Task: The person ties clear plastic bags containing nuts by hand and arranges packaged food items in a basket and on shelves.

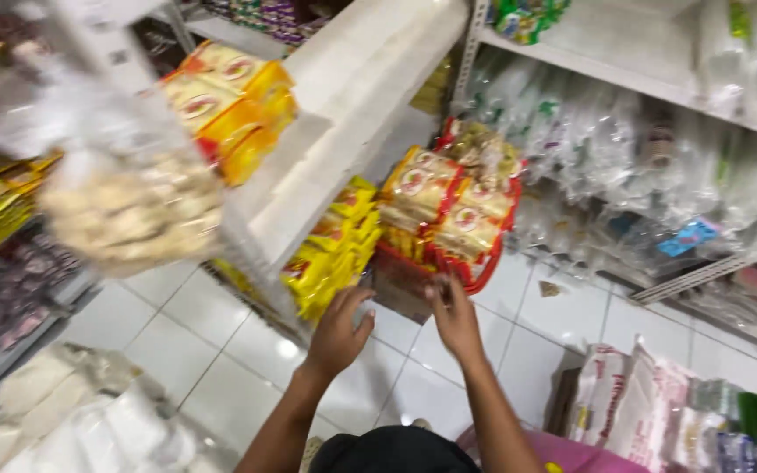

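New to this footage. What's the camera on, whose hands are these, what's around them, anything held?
There is one view, from a camera worn on a person's head, looking down a shop aisle. No machine: the two bare arms are the wearer's own. The left hand reaches toward yellow snack packets on a low white shelf. The right hand reaches toward a red plastic basket stacked with yellow-and-clear packets on the white tiled floor. Neither hand clearly holds anything; the frame is blurred.

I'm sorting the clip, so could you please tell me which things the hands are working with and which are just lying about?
In hand: left hand, right hand, red basket, yellow packets.

Lying about: cracker bag, clear bags, floor sacks, white shelf.
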